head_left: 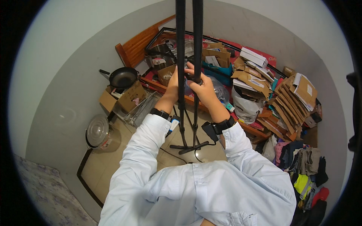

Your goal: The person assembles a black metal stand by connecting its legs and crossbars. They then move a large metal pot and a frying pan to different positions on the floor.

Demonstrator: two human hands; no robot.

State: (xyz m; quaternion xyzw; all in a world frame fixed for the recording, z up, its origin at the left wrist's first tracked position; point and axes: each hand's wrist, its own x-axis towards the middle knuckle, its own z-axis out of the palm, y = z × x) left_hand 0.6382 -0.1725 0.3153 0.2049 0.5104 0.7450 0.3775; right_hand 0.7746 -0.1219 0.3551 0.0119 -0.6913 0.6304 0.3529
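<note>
"Black poles (180,41): whereabouts in the frame?"

"Top centre, running down to dark feet (194,148) on the tiled floor (96,171), just below the middle."

"And relative to the hands?"

"Between both, just above the middle. Right hand (204,87) curled round the right-hand pole (198,41); left hand (172,89) up by the left-hand pole (181,52), fingers partly hidden behind, so cannot tell whether gripping."

"Further off?"

"Frying pan (123,77) at upper left, cardboard stack (292,98) at right."

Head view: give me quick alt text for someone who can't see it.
The right hand grips the right black pole of two upright ones, while the left hand is at the left black pole, partly hidden behind it. Flattened cardboard and clothes are piled at right; a frying pan is at left.
</note>
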